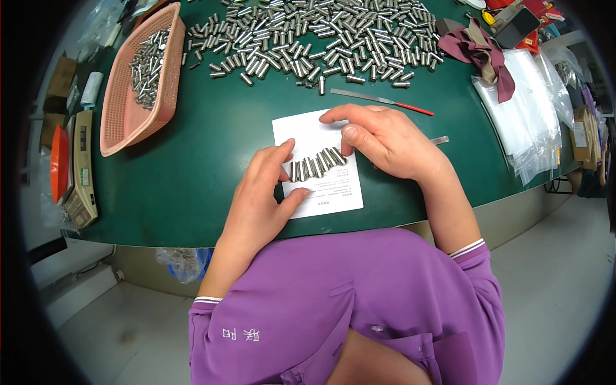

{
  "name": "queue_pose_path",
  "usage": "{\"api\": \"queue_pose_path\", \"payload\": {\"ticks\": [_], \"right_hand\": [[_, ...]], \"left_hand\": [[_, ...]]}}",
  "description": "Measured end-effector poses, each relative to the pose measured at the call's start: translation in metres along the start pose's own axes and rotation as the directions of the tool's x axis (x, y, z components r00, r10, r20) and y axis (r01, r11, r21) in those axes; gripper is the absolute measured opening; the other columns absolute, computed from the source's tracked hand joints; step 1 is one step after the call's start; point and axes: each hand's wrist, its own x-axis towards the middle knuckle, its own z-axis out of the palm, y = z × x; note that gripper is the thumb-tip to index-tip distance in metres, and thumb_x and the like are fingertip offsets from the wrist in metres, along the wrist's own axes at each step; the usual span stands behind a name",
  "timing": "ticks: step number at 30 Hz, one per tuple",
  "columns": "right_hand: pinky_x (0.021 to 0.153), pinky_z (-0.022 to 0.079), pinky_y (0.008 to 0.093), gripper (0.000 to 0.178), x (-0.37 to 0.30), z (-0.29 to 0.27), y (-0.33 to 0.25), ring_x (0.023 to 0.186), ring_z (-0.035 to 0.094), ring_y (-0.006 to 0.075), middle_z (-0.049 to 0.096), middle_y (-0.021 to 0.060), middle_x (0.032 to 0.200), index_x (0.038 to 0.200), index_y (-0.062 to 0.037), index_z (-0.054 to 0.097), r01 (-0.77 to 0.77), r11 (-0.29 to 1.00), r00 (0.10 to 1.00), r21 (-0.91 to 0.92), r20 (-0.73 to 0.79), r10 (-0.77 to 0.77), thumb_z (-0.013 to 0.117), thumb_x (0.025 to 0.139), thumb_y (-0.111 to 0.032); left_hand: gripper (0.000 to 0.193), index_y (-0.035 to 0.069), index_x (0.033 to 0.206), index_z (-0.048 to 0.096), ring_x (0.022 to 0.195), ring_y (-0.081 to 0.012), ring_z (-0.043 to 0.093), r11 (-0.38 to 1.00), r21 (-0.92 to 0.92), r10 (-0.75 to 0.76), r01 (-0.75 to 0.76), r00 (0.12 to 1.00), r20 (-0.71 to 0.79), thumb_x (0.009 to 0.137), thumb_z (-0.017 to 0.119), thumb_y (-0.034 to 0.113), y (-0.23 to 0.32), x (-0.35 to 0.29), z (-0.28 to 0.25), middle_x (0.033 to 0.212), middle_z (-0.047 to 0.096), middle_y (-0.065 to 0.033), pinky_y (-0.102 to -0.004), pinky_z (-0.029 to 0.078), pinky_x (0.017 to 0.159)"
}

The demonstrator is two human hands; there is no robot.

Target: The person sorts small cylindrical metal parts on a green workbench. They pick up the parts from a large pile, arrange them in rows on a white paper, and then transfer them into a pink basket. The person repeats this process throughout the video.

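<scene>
A row of several short silver metal pins (319,163) lies side by side on a white printed sheet (327,204) in front of me. My left hand (256,186) is at the row's left end, its thumb below and its fingers above, spread apart. At the right end is my right hand (391,142), with index finger stretched over the sheet's top edge and thumb apart from it. One lower fingertip of the right hand is close to the last pin; I cannot tell whether it touches. Neither hand grips anything visible.
A big heap of similar metal pins (321,38) covers the far side of the green table (212,167). At left stand a pink basket (138,122) of metal parts and a scale (83,167). A red-handled file (385,101), maroon cloth (475,48) and plastic bags (526,122) lie right.
</scene>
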Motion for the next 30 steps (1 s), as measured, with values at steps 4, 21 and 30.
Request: {"api": "queue_pose_path", "payload": {"ticks": [4,21,30], "right_hand": [[0.077,0.048,0.0362,0.034,-0.002,-0.001,-0.001,0.080,0.061,0.0236,0.065,0.0024,0.076,0.116,-0.0081,0.065,0.034,0.996,0.999,-0.082,0.016,-0.033,0.067,0.085,-0.022],[0.069,0.050,0.0432,0.009,0.010,0.031,0.008,0.075,0.063,0.0275,0.061,0.0032,0.064,0.089,-0.0105,0.068,-0.054,0.985,0.958,-0.163,-0.287,0.005,0.066,0.086,-0.018],[0.073,0.049,0.0384,0.015,0.002,0.008,-0.002,0.081,0.059,0.0232,0.064,0.0016,0.086,0.089,-0.0167,0.071,0.010,0.979,0.952,-0.205,-0.298,-0.072,0.066,0.079,-0.007]], "left_hand": [[0.074,0.004,0.137,0.051,0.085,-0.0166,0.054,1.000,0.003,0.005,-0.005,1.000,-0.001,0.069,0.080,-0.004,0.001,0.001,0.000,0.113,0.058,-0.0083,-0.0293,0.048,0.078],[0.070,0.003,0.134,0.053,0.084,-0.0161,0.055,0.999,0.025,0.043,-0.042,0.999,-0.025,0.070,0.078,-0.004,-0.004,0.001,0.002,0.114,0.058,-0.0085,-0.0289,0.047,0.076],[0.074,0.003,0.139,0.049,0.085,-0.0158,0.054,1.000,0.005,0.019,-0.019,0.999,-0.032,0.071,0.077,-0.005,0.000,-0.001,0.001,0.114,0.058,-0.0086,-0.0283,0.047,0.077]]}}
